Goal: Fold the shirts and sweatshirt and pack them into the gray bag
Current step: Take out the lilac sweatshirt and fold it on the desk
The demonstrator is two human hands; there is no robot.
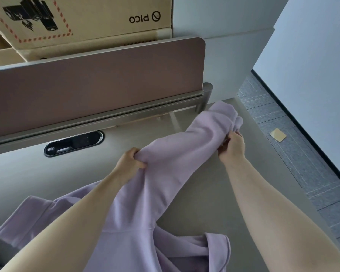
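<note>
Taking the brown felt divider panel [90, 83] at the back of the pale grey desk [204, 193] as our landmark, we start at the left, where a printed cardboard box [82, 18] sits behind the panel. Just in front of the panel, a black oval cable port [74, 143] is set into the desk.

The soft lilac fleece sweatshirt [155, 183] sprawls in front of the panel, its body bunched at the near edge of the desk and one sleeve stretched out toward the panel's right end. Our left hand [130, 161] grips that sleeve near its upper part, fingers curled tightly into the fabric. Our right hand [233, 145] pinches the cuff end, fingers closed on the cloth close to the desk's right edge.

The gray bag and the shirts are not in view.

We judge the sleeve is being straightened for folding. The cuff sits close to the desk's right edge, so a loose pull could send it over the side. The crumpled body could also drag along and trap wrinkles in the fold.
</note>
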